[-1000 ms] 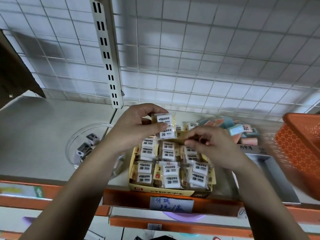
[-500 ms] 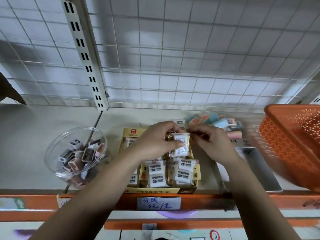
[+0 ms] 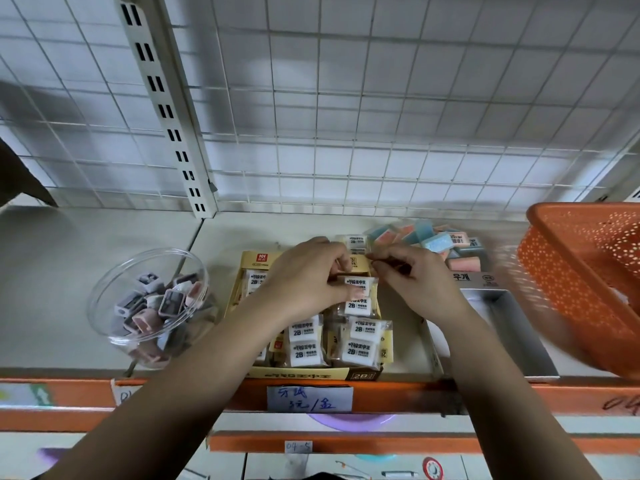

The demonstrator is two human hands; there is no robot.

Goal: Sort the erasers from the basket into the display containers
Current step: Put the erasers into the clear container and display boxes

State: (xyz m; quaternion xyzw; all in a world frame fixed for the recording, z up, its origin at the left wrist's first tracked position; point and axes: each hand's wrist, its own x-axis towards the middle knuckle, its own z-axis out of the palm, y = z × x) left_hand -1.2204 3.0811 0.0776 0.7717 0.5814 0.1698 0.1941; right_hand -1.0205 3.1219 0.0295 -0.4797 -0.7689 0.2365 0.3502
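1. My left fingers (image 3: 330, 263) curl over the top of a wrapped eraser pack (image 3: 358, 284), with the thumb tucked beneath it in a firm pinch.
2. The right fingertips (image 3: 379, 263) are bunched together and seem to nip that pack's 1 o'clock corner, touching the left fingertips.
3. The left hand (image 3: 304, 275) is knuckles-up, and the right hand (image 3: 415, 278) mirrors it. The forearms rise from 7 and 5 o'clock, and the wrists converge.
4. The pack sits over the 12 o'clock end of the yellow box (image 3: 298, 375), above rows of matching packs.
5. Loose pastel erasers (image 3: 433, 242) are heaped at 1 o'clock of my hands, behind a grey tray (image 3: 512, 306).
6. The orange basket (image 3: 571, 271) hangs tilted and blurred at 3 o'clock.
7. At 9 o'clock a clear bowl (image 3: 114, 299) holds sharpeners (image 3: 169, 303).
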